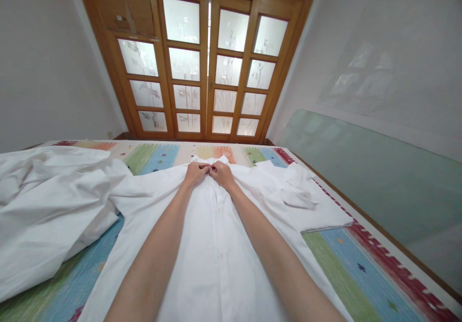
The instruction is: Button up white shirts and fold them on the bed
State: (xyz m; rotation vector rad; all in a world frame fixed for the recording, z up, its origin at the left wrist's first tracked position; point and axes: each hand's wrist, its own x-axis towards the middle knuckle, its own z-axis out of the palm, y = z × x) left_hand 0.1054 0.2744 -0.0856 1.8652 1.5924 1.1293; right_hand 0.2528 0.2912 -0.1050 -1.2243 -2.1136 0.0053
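Note:
A white button-up shirt [197, 245] lies spread front side up, its collar [220, 159] at the far end and its button strip running down the middle. Just below the collar, my left hand [197, 173] pinches the shirt's front edge. My right hand [221, 173] meets it there, fingers closed on the same spot of the front. Whether a button sits between the fingertips is too small to make out. Both forearms reach over the shirt's body. One sleeve, folded and rumpled, lies to the right.
Crumpled white cloth [46, 206] is heaped at the left. Beneath everything is a colourful striped sheet [346, 269]. A pale green panel [378, 168] borders the right side, against the wall. Wooden doors with frosted panes [184, 64] stand beyond the far edge.

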